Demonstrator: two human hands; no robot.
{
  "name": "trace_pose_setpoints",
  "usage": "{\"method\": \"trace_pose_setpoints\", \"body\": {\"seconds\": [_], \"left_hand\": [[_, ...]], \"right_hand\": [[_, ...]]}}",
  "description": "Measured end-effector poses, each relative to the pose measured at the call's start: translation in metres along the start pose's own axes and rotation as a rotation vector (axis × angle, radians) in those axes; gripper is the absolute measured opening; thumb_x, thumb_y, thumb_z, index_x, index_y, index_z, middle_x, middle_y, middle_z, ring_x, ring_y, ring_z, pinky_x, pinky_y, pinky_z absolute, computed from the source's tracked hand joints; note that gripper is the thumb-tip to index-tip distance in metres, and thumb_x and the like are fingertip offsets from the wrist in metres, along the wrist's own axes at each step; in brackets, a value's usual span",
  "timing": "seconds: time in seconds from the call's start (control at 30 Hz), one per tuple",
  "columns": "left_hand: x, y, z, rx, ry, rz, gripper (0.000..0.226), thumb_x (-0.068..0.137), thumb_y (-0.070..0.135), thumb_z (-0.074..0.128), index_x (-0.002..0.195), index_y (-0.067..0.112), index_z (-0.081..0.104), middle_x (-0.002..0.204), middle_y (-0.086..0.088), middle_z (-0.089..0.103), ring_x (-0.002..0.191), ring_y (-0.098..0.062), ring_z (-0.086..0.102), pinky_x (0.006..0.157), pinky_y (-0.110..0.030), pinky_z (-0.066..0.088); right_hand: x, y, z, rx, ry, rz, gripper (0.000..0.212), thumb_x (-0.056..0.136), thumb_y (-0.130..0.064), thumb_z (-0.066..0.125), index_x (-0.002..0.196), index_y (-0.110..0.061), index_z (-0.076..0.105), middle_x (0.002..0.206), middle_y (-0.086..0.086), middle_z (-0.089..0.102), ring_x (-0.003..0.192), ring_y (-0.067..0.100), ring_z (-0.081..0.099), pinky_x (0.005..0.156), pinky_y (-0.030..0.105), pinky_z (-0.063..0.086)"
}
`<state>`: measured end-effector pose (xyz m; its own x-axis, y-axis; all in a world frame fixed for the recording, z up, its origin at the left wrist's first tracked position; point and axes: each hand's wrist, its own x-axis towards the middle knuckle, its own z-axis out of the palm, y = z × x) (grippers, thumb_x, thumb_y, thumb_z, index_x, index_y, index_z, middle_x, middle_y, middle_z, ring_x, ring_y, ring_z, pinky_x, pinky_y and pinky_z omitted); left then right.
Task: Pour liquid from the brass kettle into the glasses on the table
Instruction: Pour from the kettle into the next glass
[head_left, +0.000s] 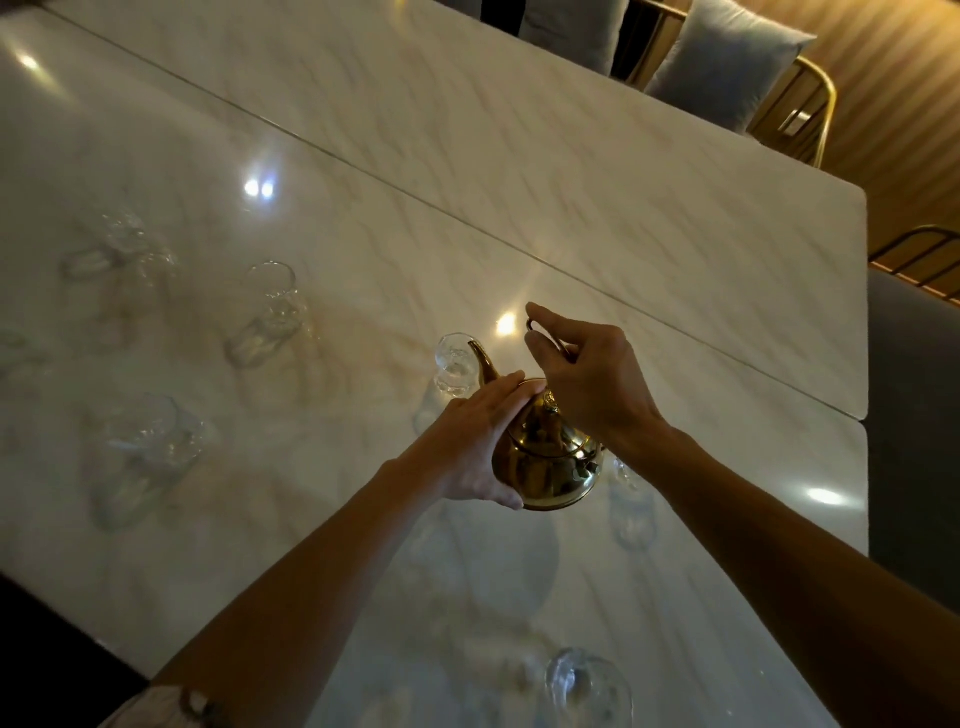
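Your right hand (587, 376) pinches the raised handle of the brass kettle (545, 462), held above the counter (571, 182), while your left hand (475, 449) lies flat-fingered against its side, and the spout points away from you, its tip at the rim of the nearest glass (456, 369).

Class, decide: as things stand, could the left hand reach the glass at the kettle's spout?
Probably yes: the left hand rests on the kettle close beside that glass, nothing visible between them.
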<state>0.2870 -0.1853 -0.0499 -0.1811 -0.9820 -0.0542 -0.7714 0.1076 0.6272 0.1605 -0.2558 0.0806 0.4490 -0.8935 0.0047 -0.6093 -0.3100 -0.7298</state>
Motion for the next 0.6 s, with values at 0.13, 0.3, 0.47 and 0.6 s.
{"method": "trace_pose_setpoints", "body": {"seconds": [0.13, 0.3, 0.47, 0.6], "left_hand": [[-0.024, 0.016, 0.001, 0.053, 0.039, -0.017, 0.135, 0.055, 0.062, 0.088, 0.155, 0.031, 0.002, 0.162, 0.002, 0.015, 0.147, -0.022, 0.024, 0.113, -0.046, 0.033], [-0.065, 0.039, 0.011, 0.051, 0.135, -0.074, 0.131, 0.054, 0.067, 0.086, 0.155, 0.024, 0.014, 0.159, 0.002, 0.025, 0.142, -0.020, 0.034, 0.109, -0.049, 0.041], [-0.111, 0.062, 0.032, -0.047, 0.250, -0.146, 0.127, 0.053, 0.065, 0.086, 0.153, 0.027, 0.017, 0.151, 0.005, 0.035, 0.136, -0.017, 0.041, 0.101, -0.050, 0.049], [-0.141, 0.076, 0.043, -0.105, 0.280, -0.177, 0.128, 0.053, 0.062, 0.087, 0.153, 0.030, 0.014, 0.151, 0.009, 0.033, 0.136, -0.014, 0.040, 0.103, -0.045, 0.047]], "right_hand": [[-0.026, -0.009, -0.003, 0.016, 0.016, -0.082, 0.038, 0.095, -0.024, 0.059, 0.133, -0.021, 0.057, 0.102, 0.006, 0.073, 0.041, -0.014, 0.047, 0.044, 0.002, 0.035], [-0.060, -0.019, -0.003, -0.028, -0.075, -0.189, 0.038, 0.095, -0.020, 0.058, 0.133, -0.017, 0.057, 0.088, 0.005, 0.072, 0.043, -0.016, 0.048, 0.044, 0.002, 0.036], [-0.085, -0.032, 0.006, -0.095, -0.189, -0.280, 0.036, 0.095, -0.024, 0.059, 0.131, -0.022, 0.059, 0.120, 0.006, 0.068, 0.050, -0.011, 0.050, 0.057, 0.002, 0.044], [-0.105, -0.042, 0.014, -0.129, -0.279, -0.291, 0.036, 0.095, -0.026, 0.058, 0.131, -0.024, 0.059, 0.131, 0.001, 0.061, 0.102, 0.013, 0.067, 0.087, 0.023, 0.053]]}}
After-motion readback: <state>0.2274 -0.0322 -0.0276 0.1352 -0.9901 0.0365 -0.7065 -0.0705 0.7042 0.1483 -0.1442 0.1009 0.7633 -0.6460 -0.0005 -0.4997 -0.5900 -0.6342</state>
